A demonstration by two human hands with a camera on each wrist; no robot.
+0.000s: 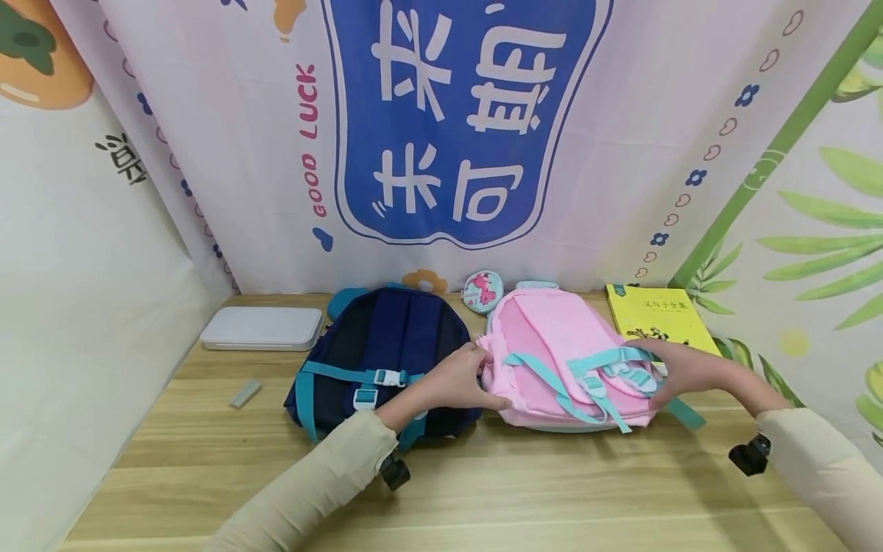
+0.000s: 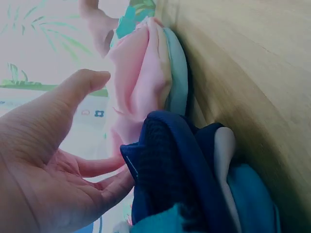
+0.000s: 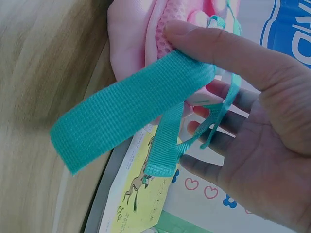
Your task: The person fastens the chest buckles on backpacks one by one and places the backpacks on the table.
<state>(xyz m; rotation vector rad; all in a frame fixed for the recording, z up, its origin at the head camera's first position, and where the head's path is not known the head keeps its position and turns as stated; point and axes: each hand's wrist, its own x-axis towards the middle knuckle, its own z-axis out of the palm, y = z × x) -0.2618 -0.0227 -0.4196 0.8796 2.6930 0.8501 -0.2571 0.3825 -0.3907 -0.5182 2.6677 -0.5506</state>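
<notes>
A pink backpack (image 1: 545, 330) with teal straps and light buckles lies on the wooden table, its strap side up. At its left edge is my left hand (image 1: 458, 379), thumb and fingers spread apart; in the left wrist view the thumb (image 2: 90, 80) stands out beside the pink fabric. My right hand (image 1: 683, 372) is at the other side of this bag. The right wrist view shows its thumb (image 3: 194, 36) against pink mesh, fingers spread behind loose teal webbing (image 3: 126, 111). Close under my left wrist lies a dark blue backpack (image 1: 407, 330) with teal straps.
Behind the bags sits a small round teal pouch (image 1: 482, 292) with a pink figure. A yellow book (image 1: 662, 314) lies at the back right. At the left are a white case (image 1: 262, 328) and a small grey block (image 1: 245, 394). Printed curtain (image 1: 262, 153) hangs along the table's back edge.
</notes>
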